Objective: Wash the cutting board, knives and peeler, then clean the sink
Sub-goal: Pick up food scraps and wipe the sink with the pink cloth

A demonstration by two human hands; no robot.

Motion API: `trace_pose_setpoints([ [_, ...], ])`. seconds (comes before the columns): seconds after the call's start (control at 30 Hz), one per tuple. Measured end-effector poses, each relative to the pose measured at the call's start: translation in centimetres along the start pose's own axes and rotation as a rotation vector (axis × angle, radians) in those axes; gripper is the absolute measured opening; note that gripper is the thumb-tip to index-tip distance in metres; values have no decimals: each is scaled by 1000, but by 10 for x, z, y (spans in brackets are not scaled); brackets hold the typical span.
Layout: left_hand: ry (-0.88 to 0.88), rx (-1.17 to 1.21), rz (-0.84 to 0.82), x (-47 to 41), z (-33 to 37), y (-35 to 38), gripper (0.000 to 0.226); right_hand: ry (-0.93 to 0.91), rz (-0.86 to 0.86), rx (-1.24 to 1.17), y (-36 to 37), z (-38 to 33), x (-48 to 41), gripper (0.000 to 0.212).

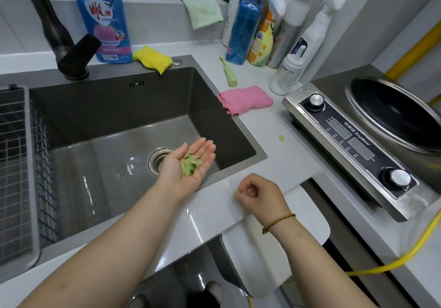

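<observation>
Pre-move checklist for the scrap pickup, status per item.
1. Left hand flat, palm up, carrying peel scraps: ok.
2. Right hand grip on small scrap at the counter edge: ok, pinched.
3. Counter free of leftovers: not ok, a stray green bit lies near the cooker.
4. Drain strainer clear: cannot tell, the left hand partly covers it.
5. Sink free of board, knives, peeler: ok, none visible in the basin.

Sink (214,107) dark matt brushed metal; countertop (214,212) glossy white; pink cloth (245,100) nubbly terry.
</observation>
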State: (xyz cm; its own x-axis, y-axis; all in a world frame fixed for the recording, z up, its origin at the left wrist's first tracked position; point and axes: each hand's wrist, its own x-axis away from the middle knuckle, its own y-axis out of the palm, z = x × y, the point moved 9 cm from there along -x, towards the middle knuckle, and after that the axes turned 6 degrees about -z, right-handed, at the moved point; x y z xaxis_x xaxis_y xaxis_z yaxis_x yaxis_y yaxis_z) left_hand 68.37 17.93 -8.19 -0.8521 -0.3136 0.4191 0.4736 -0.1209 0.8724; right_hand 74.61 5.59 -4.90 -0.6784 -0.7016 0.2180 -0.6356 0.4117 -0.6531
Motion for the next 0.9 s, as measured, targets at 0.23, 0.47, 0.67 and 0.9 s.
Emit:
trace_pose_setpoints([
  [0.23, -125, -95, -32, -11, -45, 26, 41, -225, 175, -40, -11, -50, -8, 4],
  [0.47, -183, -11, -52, -22, -64, 29, 55, -275, 416, 29, -50, -24, -9, 20],
  [0.67, -131, -19, -27, -35, -56, 27, 60, 144, 371, 117, -96, 50, -54, 26],
  [0.9, -84, -28, 17, -41, -40, 22, 59, 311, 293, 295, -106, 68, -105, 35],
])
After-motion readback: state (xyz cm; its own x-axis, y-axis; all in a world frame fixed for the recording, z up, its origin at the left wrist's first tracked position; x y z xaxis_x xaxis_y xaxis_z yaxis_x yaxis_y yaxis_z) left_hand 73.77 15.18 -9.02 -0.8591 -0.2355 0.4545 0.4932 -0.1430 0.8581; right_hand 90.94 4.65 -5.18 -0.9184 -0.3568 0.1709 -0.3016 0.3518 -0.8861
